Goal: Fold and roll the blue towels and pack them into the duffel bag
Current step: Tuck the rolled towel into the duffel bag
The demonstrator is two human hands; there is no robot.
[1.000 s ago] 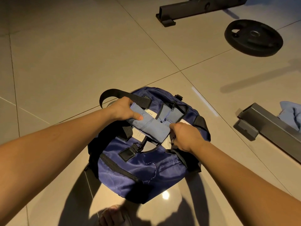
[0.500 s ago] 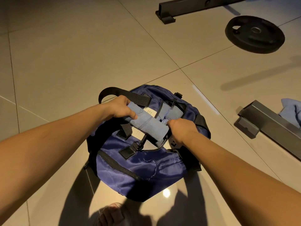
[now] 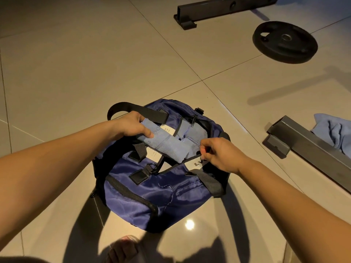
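Tiled floor [image 3: 76, 63]: navy bag [image 3: 142, 188], unzipped; left hand [image 3: 131, 125] gripped rolled blue towel [image 3: 167, 147] over opening; right hand [image 3: 218, 154] pinched bag's rim.

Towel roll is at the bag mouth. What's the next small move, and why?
Probably push the rolled towel down into the duffel bag with the left hand. Its lower end points into the opening, and the right hand pinches the near edge, holding the mouth open.

rolled towel [image 3: 163, 144] atop duffel bag [image 3: 144, 190]
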